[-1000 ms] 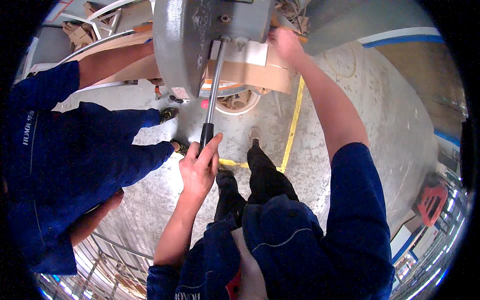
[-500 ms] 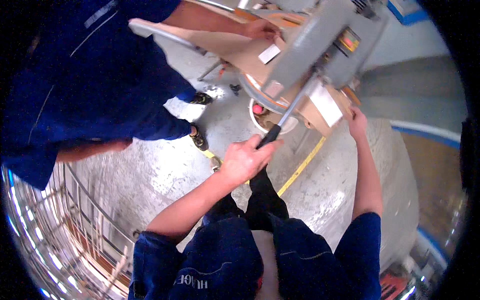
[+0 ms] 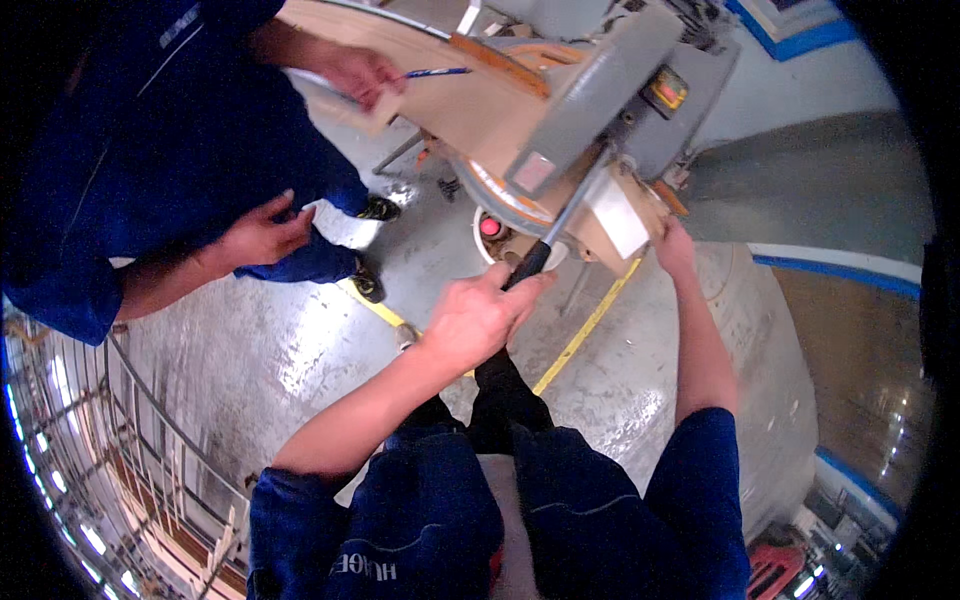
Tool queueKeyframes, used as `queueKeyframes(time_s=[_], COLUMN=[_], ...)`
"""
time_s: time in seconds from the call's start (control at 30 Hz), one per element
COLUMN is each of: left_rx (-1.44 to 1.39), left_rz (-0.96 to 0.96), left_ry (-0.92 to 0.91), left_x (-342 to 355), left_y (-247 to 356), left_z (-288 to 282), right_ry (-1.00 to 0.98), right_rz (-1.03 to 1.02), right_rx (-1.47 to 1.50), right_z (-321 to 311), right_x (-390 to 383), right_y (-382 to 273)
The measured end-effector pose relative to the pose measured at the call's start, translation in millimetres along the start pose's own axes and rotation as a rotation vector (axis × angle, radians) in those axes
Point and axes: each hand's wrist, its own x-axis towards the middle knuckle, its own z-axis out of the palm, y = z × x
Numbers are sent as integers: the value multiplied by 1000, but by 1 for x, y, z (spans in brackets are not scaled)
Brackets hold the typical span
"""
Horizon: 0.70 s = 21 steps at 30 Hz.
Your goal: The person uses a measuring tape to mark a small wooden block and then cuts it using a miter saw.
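Note:
My left hand [image 3: 470,318] is wrapped around the black grip [image 3: 528,265] of a long metal lever [image 3: 578,200]. The lever runs up to a grey cutting saw [image 3: 590,105] with a long guard. At the saw's right, my right hand [image 3: 676,246] is closed on the end of a brown board [image 3: 598,246], its fingertips partly hidden. A white rectangle [image 3: 618,214] lies on that board beside my right fingers. The blade is hidden under the guard.
At the left, a co-worker's hand [image 3: 362,76] holds a pencil [image 3: 438,72] near a brown work surface [image 3: 450,108]; the other hand [image 3: 265,235] hangs lower. A white bucket [image 3: 483,246] stands below the saw. A wire cart [image 3: 150,440] is at lower left; yellow tape [image 3: 585,335] marks the floor.
The co-worker's upper hand has drawn back left from the saw and shows a pencil; the lower hand has risen. The white piece left of the guard is out of sight. My hands keep their holds.

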Motion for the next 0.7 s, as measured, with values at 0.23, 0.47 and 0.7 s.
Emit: queueKeyframes(time_s=[0.23, 0.47, 0.7], left_rx=[56, 33, 94], left_rz=[12, 1, -73], left_ry=[-9, -17, -66], left_x=[71, 144, 169], left_y=[65, 119, 125], left_z=[-66, -100, -114], right_ry=[-74, -230, -748], right_rz=[76, -10, 255], right_rx=[7, 908, 1905], right_z=[-13, -11, -39], right_x=[-28, -127, -232], right_y=[-34, -18, -64])
